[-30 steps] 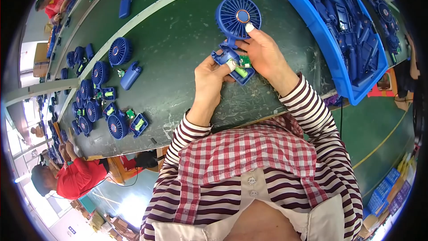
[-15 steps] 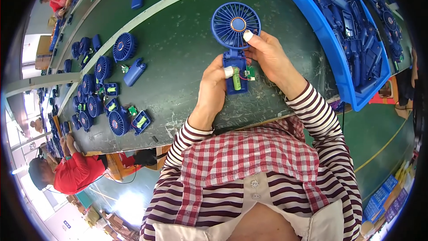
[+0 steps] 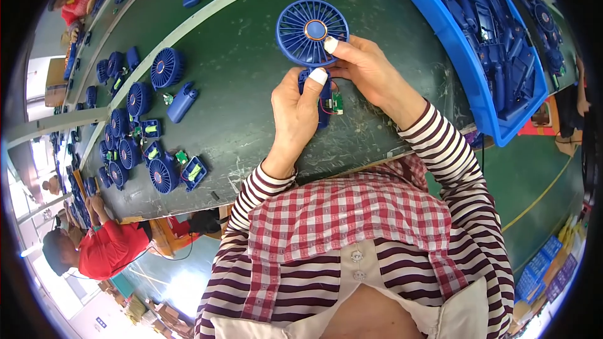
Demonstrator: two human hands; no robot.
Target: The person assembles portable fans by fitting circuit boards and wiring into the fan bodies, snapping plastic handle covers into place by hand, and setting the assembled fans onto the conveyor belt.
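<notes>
Both my hands grip one blue handheld fan (image 3: 300,50) over the green worktable. My right hand (image 3: 370,72) pinches the round fan head at its lower right, the white-covered thumb lying on the grille close to the hub. My left hand (image 3: 294,113) is closed around the handle just below the head, its white-covered thumb pressed near the neck. A small green circuit board (image 3: 337,103) hangs on thin wires from the handle's right side. Much of the handle, including the battery seen earlier, is hidden behind my left hand.
At the left lie several blue fans (image 3: 128,152) and opened handles with batteries. A blue bin (image 3: 468,69) heaped with blue casings stands at the right. A co-worker in red (image 3: 113,248) sits at the lower left. A pale strip (image 3: 232,1) crosses the table.
The fan and both hands have shifted slightly left. My left thumb has moved up from beside the battery to the neck, and my left hand now covers more of the handle.
</notes>
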